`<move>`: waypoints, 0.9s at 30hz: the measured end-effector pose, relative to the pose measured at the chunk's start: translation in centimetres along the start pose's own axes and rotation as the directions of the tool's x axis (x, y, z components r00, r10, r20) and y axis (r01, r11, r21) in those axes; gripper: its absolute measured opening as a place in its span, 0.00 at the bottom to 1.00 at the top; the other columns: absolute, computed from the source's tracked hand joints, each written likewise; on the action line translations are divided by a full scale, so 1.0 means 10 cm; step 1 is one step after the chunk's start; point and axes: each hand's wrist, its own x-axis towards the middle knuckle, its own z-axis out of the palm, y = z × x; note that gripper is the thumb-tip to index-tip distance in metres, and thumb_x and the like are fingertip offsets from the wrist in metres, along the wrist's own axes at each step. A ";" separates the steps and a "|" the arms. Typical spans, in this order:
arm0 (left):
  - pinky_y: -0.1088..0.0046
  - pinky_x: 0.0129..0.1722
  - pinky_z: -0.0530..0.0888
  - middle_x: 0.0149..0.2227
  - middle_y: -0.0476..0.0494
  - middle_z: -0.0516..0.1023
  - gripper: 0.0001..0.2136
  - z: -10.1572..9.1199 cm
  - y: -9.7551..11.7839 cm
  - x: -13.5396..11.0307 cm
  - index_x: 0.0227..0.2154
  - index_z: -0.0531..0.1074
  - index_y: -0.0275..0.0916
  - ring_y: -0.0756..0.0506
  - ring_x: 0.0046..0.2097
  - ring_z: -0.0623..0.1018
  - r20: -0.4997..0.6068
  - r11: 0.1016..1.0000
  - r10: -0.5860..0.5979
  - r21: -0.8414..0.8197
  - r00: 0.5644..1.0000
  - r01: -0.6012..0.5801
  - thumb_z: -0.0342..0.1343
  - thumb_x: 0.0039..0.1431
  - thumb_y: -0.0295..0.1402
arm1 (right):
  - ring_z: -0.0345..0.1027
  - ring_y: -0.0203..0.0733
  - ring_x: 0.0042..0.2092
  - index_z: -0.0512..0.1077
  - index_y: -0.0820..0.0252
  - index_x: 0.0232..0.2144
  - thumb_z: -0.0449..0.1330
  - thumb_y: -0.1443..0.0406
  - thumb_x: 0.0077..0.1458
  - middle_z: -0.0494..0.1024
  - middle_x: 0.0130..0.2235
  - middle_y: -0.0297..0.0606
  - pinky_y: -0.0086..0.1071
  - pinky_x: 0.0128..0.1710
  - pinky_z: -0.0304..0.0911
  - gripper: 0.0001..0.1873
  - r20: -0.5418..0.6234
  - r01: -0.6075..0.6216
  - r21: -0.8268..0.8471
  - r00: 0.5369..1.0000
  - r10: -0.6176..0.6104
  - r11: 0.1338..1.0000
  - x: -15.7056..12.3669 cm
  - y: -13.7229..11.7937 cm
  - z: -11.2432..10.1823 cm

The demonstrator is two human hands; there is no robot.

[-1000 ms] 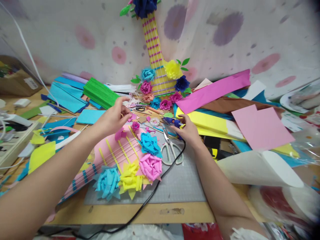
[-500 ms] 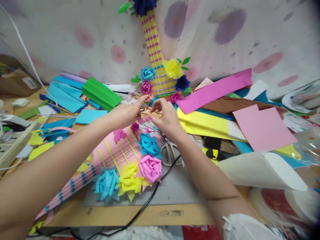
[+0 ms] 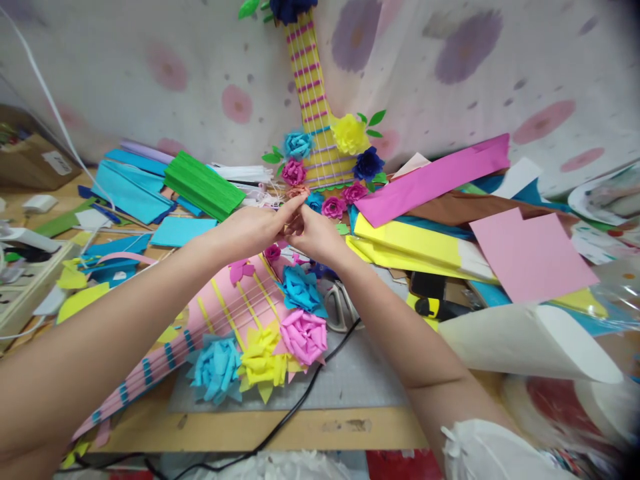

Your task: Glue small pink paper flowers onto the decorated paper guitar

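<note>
My left hand [image 3: 263,227] and my right hand [image 3: 319,233] meet over the middle of the table, fingertips together and closed. Whatever is between them, if anything, is too small or hidden. Just below lies a pink paper guitar [image 3: 235,300] with yellow strips and strings. On its body sit a blue paper flower [image 3: 302,289], a pink one [image 3: 303,337], a yellow one [image 3: 264,357] and another blue one [image 3: 217,368]. Small magenta paper pieces [image 3: 242,272] rest near my hands. White-handled scissors [image 3: 340,307] lie beside my right forearm, partly covered.
A yellow paper guitar [image 3: 313,100] with flowers leans on the curtain. Green crepe paper [image 3: 204,185] and blue sheets [image 3: 133,192] lie left; magenta [image 3: 435,180], yellow [image 3: 420,247] and pink sheets [image 3: 530,260] lie right. A black cable [image 3: 300,400] crosses the cutting mat [image 3: 360,387].
My right hand has moved left until its fingertips meet those of my left hand; before, a gap showed between them. The view has shifted slightly. The guitars and flowers stay in place.
</note>
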 end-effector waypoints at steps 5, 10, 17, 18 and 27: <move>0.72 0.40 0.69 0.36 0.46 0.80 0.39 0.00 -0.02 -0.03 0.64 0.49 0.44 0.45 0.35 0.78 -0.075 0.965 -0.077 -0.255 0.994 0.055 0.57 0.48 0.29 | 0.67 0.34 0.30 0.61 0.58 0.29 0.58 0.69 0.43 0.71 0.27 0.29 0.28 0.31 0.61 0.09 -0.052 -0.041 0.218 0.997 0.053 0.975 0.01 0.09 0.07; 0.74 0.35 0.69 0.34 0.47 0.80 0.39 0.03 -0.06 -0.02 0.63 0.49 0.40 0.47 0.32 0.77 -0.081 0.907 -0.119 -0.414 0.990 0.075 0.57 0.48 0.29 | 0.68 0.33 0.31 0.62 0.59 0.31 0.60 0.68 0.41 0.73 0.29 0.30 0.27 0.32 0.63 0.13 -0.031 -0.077 0.431 0.995 0.100 0.899 0.00 0.21 0.13; 0.72 0.40 0.68 0.37 0.47 0.81 0.38 0.04 0.02 0.03 0.63 0.50 0.44 0.44 0.38 0.78 -0.047 0.980 -0.081 -0.185 0.996 0.071 0.56 0.48 0.28 | 0.70 0.36 0.33 0.69 0.60 0.30 0.59 0.70 0.44 0.76 0.29 0.32 0.29 0.35 0.63 0.07 -0.012 -0.051 0.171 0.998 0.054 0.984 -0.01 0.20 0.13; 0.72 0.40 0.68 0.38 0.47 0.81 0.37 0.05 0.03 0.03 0.63 0.51 0.45 0.43 0.39 0.78 -0.044 0.983 -0.076 -0.173 0.996 0.068 0.56 0.48 0.28 | 0.70 0.37 0.33 0.70 0.60 0.28 0.59 0.70 0.45 0.76 0.29 0.32 0.29 0.34 0.63 0.05 -0.006 -0.041 0.114 0.999 0.042 0.993 -0.01 0.19 0.12; 0.73 0.34 0.67 0.38 0.47 0.79 0.34 0.04 -0.10 -0.10 0.60 0.55 0.43 0.47 0.32 0.75 -0.253 0.901 -0.257 -0.412 0.933 0.136 0.58 0.49 0.31 | 0.69 0.38 0.33 0.74 0.59 0.26 0.59 0.68 0.47 0.75 0.27 0.33 0.29 0.34 0.59 0.04 -0.025 -0.097 0.023 0.995 0.098 0.995 -0.03 0.28 0.17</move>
